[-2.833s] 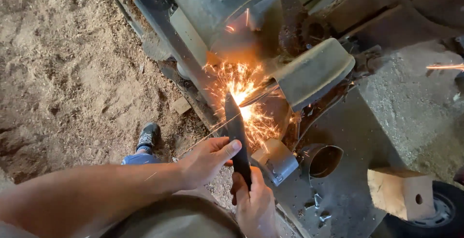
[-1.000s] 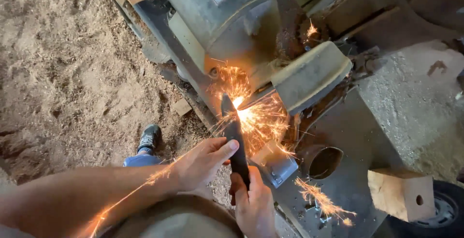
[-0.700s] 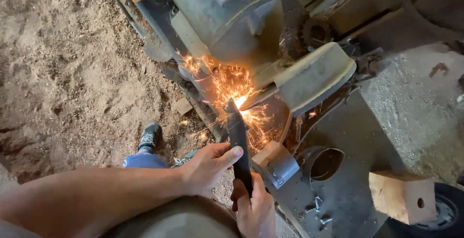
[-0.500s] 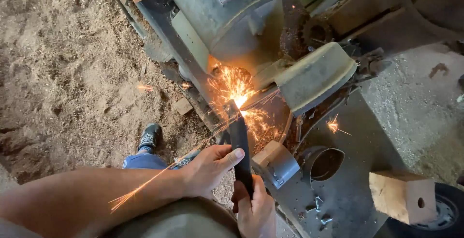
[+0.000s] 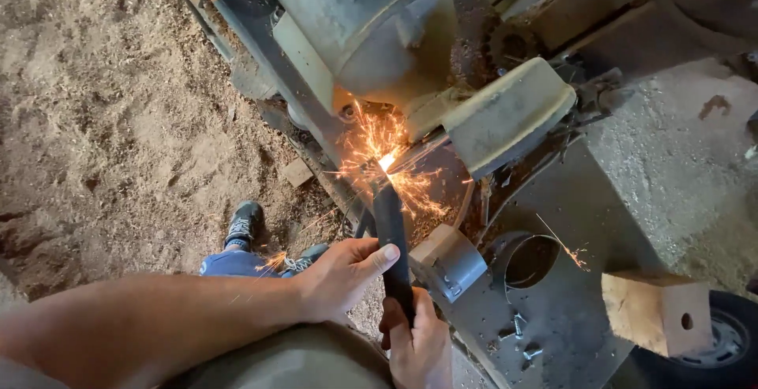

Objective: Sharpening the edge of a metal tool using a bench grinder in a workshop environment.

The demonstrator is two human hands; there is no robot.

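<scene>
Both my hands hold a long dark metal blade (image 5: 392, 231) that points away from me. My right hand (image 5: 417, 345) grips its near end from below. My left hand (image 5: 341, 277) steadies the blade from the left, thumb laid across it. The blade's far tip touches the grinding wheel (image 5: 450, 191) of a bench grinder, and bright orange sparks (image 5: 384, 148) spray from the contact point. The wheel sits under a pale green guard (image 5: 505, 116), beside the grinder's big grey-green motor (image 5: 371, 26).
A small grey tool rest (image 5: 450, 259) sits right of the blade. On the dark metal bench lie a round can (image 5: 527, 259), loose bolts (image 5: 517, 334) and a wooden block with a hole (image 5: 655, 311). A tyre (image 5: 730, 342) shows bottom right. My shoe (image 5: 243, 223) stands on sawdust-covered ground (image 5: 103, 105).
The blade has stayed against the wheel with both hands holding it. The spray of sparks has shifted about from frame to frame, now bursting up and left of the tip.
</scene>
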